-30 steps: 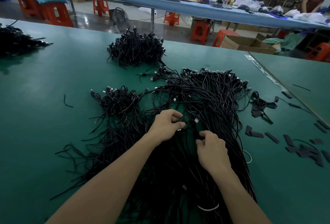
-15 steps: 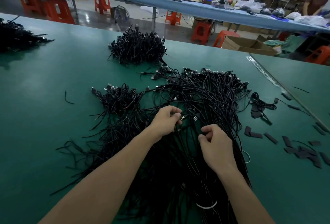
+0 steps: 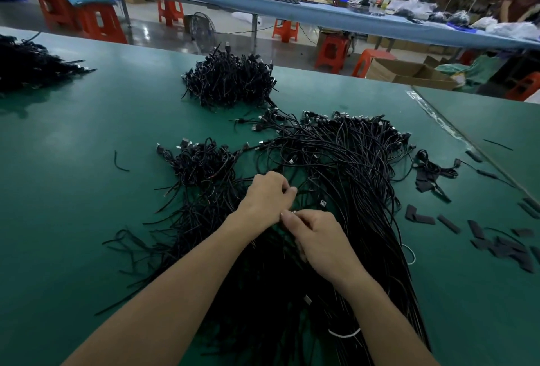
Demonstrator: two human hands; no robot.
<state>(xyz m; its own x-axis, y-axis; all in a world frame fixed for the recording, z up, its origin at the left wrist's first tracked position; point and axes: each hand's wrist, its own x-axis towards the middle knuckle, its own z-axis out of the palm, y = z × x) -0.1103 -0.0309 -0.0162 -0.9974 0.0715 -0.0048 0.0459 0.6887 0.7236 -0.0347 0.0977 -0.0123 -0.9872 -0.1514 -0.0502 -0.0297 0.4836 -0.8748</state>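
A big loose bundle of long black cables with metal plugs spreads over the green table in front of me. My left hand is curled over the middle of the bundle and pinches cable strands. My right hand sits just behind it, touching it, and pinches a cable end with a small silver plug between thumb and fingers. A white tie wraps the bundle near my right forearm.
A heap of coiled black cables lies at the back, a smaller coiled heap at the left, another pile at far left. Black strips lie scattered on the right. Beyond are orange stools, a long blue bench and a person.
My right hand has moved left and forward until it touches my left hand, now with a plug end pinched. My left hand has stayed over the same spot.
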